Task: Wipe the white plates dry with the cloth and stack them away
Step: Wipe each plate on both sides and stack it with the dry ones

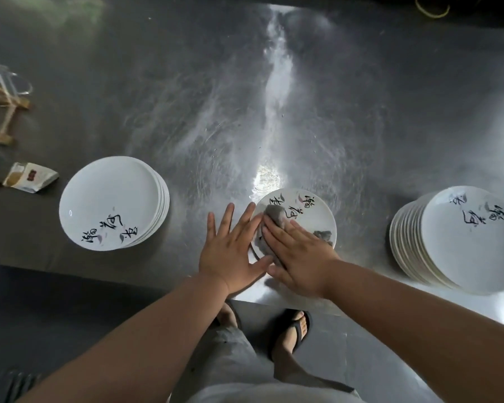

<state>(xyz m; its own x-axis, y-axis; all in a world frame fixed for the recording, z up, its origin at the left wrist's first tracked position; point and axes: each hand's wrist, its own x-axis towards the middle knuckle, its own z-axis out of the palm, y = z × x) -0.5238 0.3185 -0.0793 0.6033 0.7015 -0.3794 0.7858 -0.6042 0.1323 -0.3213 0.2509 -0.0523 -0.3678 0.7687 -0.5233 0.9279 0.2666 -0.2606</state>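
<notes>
Stacks: 2, left stack (111, 199) & right stack (466, 242); 1 plate (312, 216) btwn. Right hand (300, 254), fingers straight, presses cloth (275, 215); left hand (230, 245) fingers splayed.

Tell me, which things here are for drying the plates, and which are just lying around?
For the job: plate in the middle, grey cloth on it, right hand pressing the cloth, left hand flat beside the plate, left stack of plates, right stack of plates.

Just lying about: small packet, wooden sticks, clear container, all far left.
</notes>
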